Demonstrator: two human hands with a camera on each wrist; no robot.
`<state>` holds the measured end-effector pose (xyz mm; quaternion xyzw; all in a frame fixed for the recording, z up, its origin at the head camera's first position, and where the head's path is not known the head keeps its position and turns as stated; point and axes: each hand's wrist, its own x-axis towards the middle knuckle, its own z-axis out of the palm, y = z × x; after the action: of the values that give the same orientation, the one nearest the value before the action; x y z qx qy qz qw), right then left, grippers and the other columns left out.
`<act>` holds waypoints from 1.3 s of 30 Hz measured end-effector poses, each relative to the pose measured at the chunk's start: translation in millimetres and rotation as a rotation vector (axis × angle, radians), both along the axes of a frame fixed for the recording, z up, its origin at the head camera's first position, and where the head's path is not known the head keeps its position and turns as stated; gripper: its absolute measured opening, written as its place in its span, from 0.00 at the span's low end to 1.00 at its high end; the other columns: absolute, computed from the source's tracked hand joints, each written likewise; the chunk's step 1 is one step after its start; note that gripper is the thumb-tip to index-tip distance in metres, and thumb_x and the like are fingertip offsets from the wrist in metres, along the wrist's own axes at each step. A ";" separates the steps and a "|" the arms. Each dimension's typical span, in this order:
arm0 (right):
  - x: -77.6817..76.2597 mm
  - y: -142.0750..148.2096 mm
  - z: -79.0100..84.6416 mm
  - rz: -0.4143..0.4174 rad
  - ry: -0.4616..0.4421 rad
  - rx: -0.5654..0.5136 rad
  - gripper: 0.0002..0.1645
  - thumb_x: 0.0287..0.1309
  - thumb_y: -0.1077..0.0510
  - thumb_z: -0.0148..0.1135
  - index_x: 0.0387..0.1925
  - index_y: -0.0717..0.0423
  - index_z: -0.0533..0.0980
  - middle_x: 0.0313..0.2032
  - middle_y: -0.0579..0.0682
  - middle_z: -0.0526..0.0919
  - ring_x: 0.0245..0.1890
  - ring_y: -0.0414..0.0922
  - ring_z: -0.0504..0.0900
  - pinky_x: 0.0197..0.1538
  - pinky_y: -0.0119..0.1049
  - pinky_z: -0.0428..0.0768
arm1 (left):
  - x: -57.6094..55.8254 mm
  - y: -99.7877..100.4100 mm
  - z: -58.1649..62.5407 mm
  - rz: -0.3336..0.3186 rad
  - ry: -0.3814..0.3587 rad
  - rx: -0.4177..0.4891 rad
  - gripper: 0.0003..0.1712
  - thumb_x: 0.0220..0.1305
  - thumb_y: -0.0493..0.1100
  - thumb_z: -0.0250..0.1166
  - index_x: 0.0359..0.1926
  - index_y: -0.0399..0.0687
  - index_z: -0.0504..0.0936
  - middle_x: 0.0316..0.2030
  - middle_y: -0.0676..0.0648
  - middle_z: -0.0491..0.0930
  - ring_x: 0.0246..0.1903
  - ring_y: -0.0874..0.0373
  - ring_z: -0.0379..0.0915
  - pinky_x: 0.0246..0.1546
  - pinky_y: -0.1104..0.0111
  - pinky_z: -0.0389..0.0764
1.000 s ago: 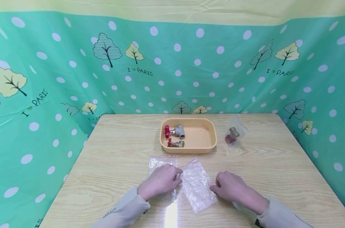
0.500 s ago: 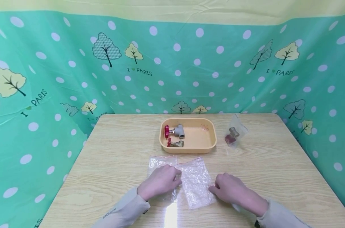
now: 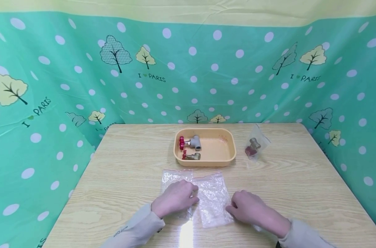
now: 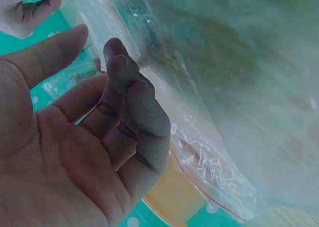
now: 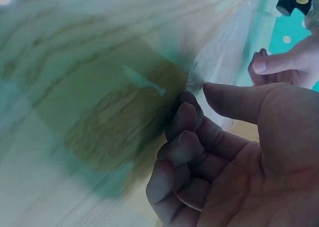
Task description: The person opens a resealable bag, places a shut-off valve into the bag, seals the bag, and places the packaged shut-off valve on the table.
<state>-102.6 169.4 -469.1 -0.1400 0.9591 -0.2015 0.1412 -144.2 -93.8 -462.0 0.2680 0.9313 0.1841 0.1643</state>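
Observation:
Two clear zip bags with red seal lines lie side by side on the table. My left hand (image 3: 176, 196) rests over the left zip bag (image 3: 169, 177); its fingers are loosely curled, with the thumb held apart in the left wrist view. At the right zip bag's (image 3: 213, 199) lower right edge is my right hand (image 3: 248, 206). Its thumb and index finger pinch that edge, which shows between their tips in the right wrist view; the other fingers are curled in. A bit of clear plastic (image 3: 257, 228) peeks out under the right wrist.
Behind the bags stands a peach tray (image 3: 219, 164) with a grey valve (image 3: 194, 142) and a smaller metal valve (image 3: 192, 156), both with red handwheels. To its right, another zip bag (image 3: 262, 140) contains a red-handled metal valve (image 3: 253, 146). A green curtain (image 3: 188, 86) surrounds the table.
The right zip bag has turned straighter, its lower end swinging left and its top edge to the right. My right hand has shifted slightly down and left; my left hand has barely moved.

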 end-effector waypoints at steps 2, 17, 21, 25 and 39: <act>0.6 -0.9 -1.1 0.010 -0.005 -0.005 0.27 0.63 0.50 0.73 0.13 0.46 0.69 0.14 0.41 0.69 0.16 0.39 0.65 0.21 0.35 0.66 | 0.0 0.3 0.0 -0.004 0.004 -0.002 0.17 0.69 0.46 0.71 0.24 0.55 0.74 0.18 0.57 0.69 0.19 0.65 0.65 0.20 0.70 0.71; -2.9 -2.3 -0.3 0.030 0.014 -0.003 0.27 0.63 0.51 0.72 0.14 0.46 0.68 0.15 0.41 0.68 0.17 0.39 0.65 0.22 0.37 0.66 | -1.3 1.4 1.2 -0.019 0.027 -0.004 0.15 0.68 0.46 0.72 0.26 0.55 0.76 0.19 0.57 0.70 0.19 0.65 0.65 0.20 0.70 0.71; -1.4 -3.7 -2.5 0.064 0.035 -0.016 0.27 0.61 0.52 0.72 0.13 0.46 0.67 0.14 0.40 0.68 0.16 0.39 0.65 0.21 0.36 0.65 | -1.3 2.0 2.1 -0.011 0.018 -0.002 0.13 0.67 0.46 0.72 0.27 0.54 0.78 0.19 0.57 0.70 0.19 0.65 0.65 0.20 0.70 0.71; -2.5 -3.1 -2.0 0.074 0.034 -0.029 0.26 0.62 0.51 0.73 0.14 0.45 0.68 0.15 0.39 0.68 0.16 0.38 0.65 0.21 0.36 0.66 | -1.3 2.3 1.3 -0.010 0.019 -0.007 0.10 0.66 0.46 0.73 0.30 0.53 0.81 0.20 0.57 0.71 0.20 0.64 0.66 0.20 0.70 0.72; -39.9 7.7 4.9 -0.066 -0.029 -0.139 0.18 0.64 0.54 0.72 0.22 0.49 0.73 0.18 0.44 0.73 0.18 0.40 0.69 0.23 0.34 0.69 | -1.0 2.2 -0.7 -0.013 0.020 -0.003 0.13 0.63 0.46 0.75 0.28 0.54 0.78 0.20 0.57 0.71 0.20 0.64 0.67 0.21 0.69 0.72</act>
<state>-142.5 177.1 -464.2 -0.1150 0.9447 -0.2741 0.1385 -145.2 -91.6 -462.7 0.2759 0.9314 0.1789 0.1564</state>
